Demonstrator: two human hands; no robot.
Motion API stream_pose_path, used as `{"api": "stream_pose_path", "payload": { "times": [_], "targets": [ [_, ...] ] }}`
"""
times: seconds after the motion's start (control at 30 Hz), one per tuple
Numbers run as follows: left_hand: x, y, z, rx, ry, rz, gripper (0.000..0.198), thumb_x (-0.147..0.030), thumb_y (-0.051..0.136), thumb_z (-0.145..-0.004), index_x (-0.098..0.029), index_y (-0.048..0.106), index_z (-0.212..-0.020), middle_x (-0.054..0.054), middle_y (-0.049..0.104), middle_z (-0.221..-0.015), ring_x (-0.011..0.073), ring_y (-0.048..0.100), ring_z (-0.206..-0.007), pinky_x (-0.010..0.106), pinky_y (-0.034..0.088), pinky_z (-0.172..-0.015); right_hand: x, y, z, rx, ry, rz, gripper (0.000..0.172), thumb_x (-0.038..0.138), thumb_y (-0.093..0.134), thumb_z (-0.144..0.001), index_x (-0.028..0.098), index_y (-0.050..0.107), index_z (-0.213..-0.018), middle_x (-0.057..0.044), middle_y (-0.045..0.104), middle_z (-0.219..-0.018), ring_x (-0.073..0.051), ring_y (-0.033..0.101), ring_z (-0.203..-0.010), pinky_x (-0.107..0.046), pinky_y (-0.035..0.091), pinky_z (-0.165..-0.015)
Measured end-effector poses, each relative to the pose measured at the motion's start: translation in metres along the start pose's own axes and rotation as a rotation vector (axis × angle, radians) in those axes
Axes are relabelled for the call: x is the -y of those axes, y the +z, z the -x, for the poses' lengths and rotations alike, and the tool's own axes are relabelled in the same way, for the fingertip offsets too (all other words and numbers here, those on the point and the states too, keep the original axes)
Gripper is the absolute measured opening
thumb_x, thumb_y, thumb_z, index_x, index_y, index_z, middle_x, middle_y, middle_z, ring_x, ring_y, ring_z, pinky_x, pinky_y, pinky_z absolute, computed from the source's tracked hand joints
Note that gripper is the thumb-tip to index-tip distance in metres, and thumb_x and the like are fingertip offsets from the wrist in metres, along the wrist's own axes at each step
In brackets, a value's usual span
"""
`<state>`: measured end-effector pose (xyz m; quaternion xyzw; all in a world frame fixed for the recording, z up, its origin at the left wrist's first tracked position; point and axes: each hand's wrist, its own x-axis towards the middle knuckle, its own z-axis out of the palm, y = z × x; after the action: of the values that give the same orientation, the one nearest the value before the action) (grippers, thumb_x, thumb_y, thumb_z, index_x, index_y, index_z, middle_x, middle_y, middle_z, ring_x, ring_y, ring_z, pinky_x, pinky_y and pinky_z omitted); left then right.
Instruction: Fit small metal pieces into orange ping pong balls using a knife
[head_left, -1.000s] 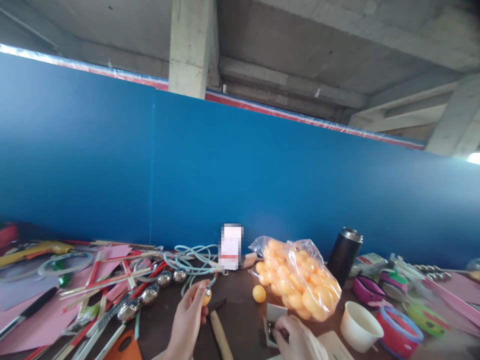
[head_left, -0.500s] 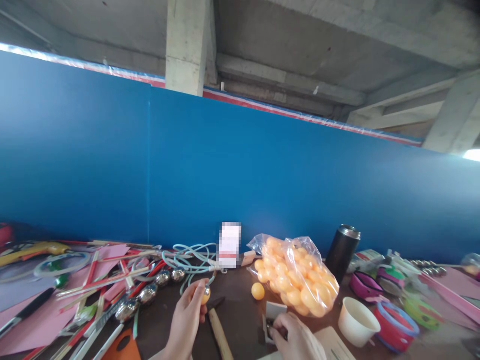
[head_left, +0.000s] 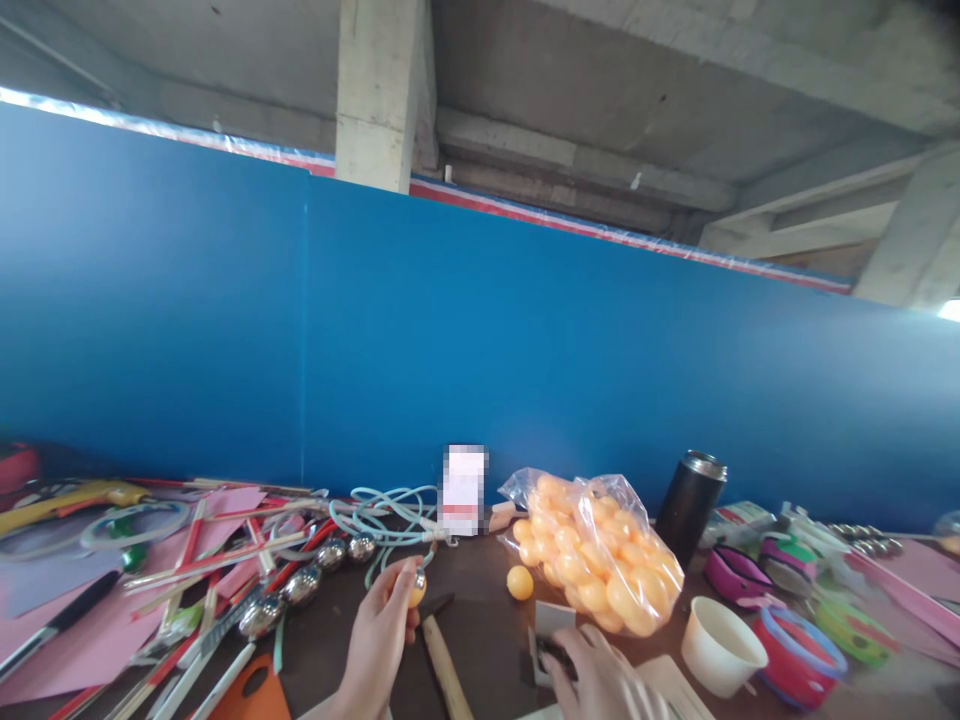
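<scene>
My left hand (head_left: 380, 637) is raised above the brown table (head_left: 480, 625), fingers closed round a small orange ball (head_left: 416, 592) with a shiny metal piece on it. My right hand (head_left: 600, 675) rests low at the bottom edge, fingers curled on a small dark thing by a white card (head_left: 550, 620); I cannot make it out. A hammer (head_left: 442, 655) with a wooden handle lies between the hands. A loose orange ball (head_left: 518, 583) sits on the table beside a clear bag of orange balls (head_left: 600, 560).
A white cup (head_left: 721, 646) and a dark flask (head_left: 688, 508) stand right of the bag. Rolls of coloured tape (head_left: 795, 655) lie further right. Sticks, pink paper (head_left: 112, 610), silver balls (head_left: 300, 587) and a pale green cord (head_left: 382, 515) cover the left. A blue wall (head_left: 480, 350) closes the back.
The view shifted slightly. My right hand has blurred and moved a little on the dark thing. My left hand keeps holding the ball in about the same spot.
</scene>
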<state>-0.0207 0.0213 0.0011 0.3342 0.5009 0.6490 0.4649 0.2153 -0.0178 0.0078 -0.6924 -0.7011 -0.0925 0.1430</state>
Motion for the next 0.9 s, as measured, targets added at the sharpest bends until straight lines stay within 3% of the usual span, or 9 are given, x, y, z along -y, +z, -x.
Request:
{"api": "stream_pose_path", "payload": {
  "times": [0.17, 0.43, 0.63, 0.9],
  "targets": [
    [0.0, 0.0, 0.001, 0.005, 0.0, -0.012, 0.056, -0.059, 0.061, -0.063, -0.014, 0.063, -0.095, -0.003, 0.052, -0.055, 0.0102, 0.046, -0.043, 0.02, 0.034, -0.036, 0.0, 0.0, 0.0, 0.082, 0.068, -0.07, 0.013, 0.026, 0.05, -0.081, 0.029, 0.061, -0.074, 0.001, 0.06, -0.08, -0.015, 0.064, -0.067, -0.021, 0.028, -0.046],
    [0.001, -0.001, 0.0, 0.011, -0.008, -0.015, 0.054, -0.06, 0.061, -0.062, -0.015, 0.063, -0.093, -0.004, 0.051, -0.054, 0.01, 0.045, -0.043, 0.02, 0.034, -0.036, -0.005, 0.006, -0.003, 0.111, 0.109, -0.261, 0.016, 0.016, 0.051, -0.078, 0.026, 0.06, -0.069, 0.004, 0.063, -0.078, -0.012, 0.062, -0.07, -0.02, 0.035, -0.055],
    [0.001, 0.0, -0.001, 0.023, -0.011, -0.028, 0.054, -0.059, 0.059, -0.064, -0.015, 0.062, -0.094, -0.004, 0.051, -0.054, 0.0101, 0.045, -0.044, 0.02, 0.035, -0.037, -0.006, 0.012, -0.003, 0.103, 0.081, -0.22, 0.016, 0.017, 0.049, -0.081, 0.026, 0.058, -0.072, 0.004, 0.061, -0.078, -0.012, 0.061, -0.069, -0.019, 0.033, -0.052],
    [-0.001, 0.0, 0.002, 0.018, 0.002, -0.03, 0.056, -0.06, 0.06, -0.064, -0.014, 0.062, -0.096, -0.004, 0.051, -0.054, 0.0098, 0.044, -0.043, 0.02, 0.034, -0.037, -0.002, -0.003, 0.0, 0.088, -0.001, -0.003, 0.018, 0.021, 0.044, -0.084, 0.025, 0.056, -0.071, 0.001, 0.057, -0.079, -0.013, 0.061, -0.064, -0.022, 0.022, -0.046]
  ]
}}
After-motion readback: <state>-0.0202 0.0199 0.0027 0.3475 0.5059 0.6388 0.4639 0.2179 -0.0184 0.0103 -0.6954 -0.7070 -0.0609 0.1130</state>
